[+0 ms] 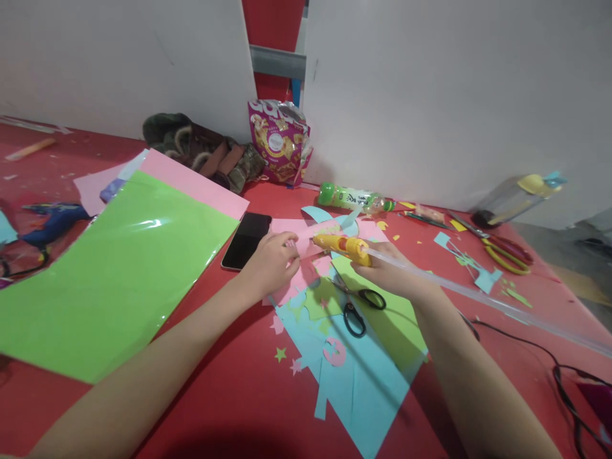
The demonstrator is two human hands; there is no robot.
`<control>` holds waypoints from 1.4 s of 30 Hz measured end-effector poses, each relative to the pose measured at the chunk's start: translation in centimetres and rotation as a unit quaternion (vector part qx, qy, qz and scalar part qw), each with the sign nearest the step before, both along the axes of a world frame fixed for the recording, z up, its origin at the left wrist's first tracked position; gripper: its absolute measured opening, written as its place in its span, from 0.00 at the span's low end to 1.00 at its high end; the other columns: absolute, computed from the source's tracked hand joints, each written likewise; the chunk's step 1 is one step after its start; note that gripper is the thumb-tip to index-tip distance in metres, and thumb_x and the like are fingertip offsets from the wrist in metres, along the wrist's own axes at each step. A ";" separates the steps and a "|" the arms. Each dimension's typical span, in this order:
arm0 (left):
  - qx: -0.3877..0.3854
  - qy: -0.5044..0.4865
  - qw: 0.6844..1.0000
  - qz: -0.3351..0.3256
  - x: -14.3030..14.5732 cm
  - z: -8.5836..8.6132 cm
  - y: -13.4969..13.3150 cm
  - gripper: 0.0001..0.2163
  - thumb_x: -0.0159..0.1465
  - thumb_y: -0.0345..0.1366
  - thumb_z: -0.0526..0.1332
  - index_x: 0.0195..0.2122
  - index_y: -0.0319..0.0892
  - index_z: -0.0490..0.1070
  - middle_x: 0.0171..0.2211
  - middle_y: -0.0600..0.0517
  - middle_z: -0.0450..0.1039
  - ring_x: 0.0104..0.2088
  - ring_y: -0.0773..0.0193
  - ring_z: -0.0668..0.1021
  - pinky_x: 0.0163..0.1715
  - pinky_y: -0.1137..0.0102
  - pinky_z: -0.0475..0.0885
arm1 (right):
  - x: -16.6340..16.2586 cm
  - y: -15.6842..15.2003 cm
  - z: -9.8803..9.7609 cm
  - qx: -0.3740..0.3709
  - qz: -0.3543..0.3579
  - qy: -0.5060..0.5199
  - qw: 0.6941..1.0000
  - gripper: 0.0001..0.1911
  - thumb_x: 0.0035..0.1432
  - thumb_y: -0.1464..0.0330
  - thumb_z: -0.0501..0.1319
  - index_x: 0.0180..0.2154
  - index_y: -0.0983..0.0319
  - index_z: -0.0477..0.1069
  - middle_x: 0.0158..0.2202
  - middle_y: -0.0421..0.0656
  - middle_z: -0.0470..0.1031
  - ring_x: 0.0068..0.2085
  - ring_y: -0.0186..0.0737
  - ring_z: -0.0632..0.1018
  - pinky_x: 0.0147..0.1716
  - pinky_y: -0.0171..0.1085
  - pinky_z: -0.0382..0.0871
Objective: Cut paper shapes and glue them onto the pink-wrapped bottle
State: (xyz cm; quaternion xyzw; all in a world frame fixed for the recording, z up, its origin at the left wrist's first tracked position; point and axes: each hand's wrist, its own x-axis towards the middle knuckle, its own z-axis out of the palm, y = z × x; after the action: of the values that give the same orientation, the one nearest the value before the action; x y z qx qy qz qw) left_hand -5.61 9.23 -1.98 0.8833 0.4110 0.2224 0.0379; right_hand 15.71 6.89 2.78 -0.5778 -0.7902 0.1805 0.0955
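Observation:
My right hand [389,273] is closed around a yellow glue gun [343,245], its nozzle pointing left at a pink paper piece [306,245]. A long clear glue stick [478,296] trails out of the gun's back to the right. My left hand [270,262] pinches the pink paper piece right beside the nozzle, fingers closed. Below both hands lie black-handled scissors [356,305] on green and light blue paper sheets [354,376] with pink and green cut-out shapes.
A black phone [247,240] lies left of my left hand. Large green and pink sheets [115,274] cover the left of the red table [229,395]. A snack bag [278,140], green bottle [351,199], red-yellow scissors [502,248], blue glue gun [52,223] and black cable [540,354] lie around.

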 end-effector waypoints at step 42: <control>-0.030 -0.068 0.997 0.017 -0.2 -0.2 0.8 0.09 0.53 0.27 0.55 0.22 0.37 0.74 0.36 0.46 0.71 0.37 0.63 0.73 0.41 0.66 0.66 | -0.2 -1.2 1.9 -0.005 0.065 -0.086 0.994 0.08 0.53 0.70 0.51 0.35 0.63 0.66 0.29 0.45 0.72 0.29 0.38 0.72 0.25 0.32 0.60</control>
State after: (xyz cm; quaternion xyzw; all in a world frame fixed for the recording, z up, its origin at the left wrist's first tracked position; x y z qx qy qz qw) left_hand -5.85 10.01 -2.16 0.8575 0.4292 0.2697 0.0883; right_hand 15.53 5.65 4.69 -0.5392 -0.8304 0.1396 0.0123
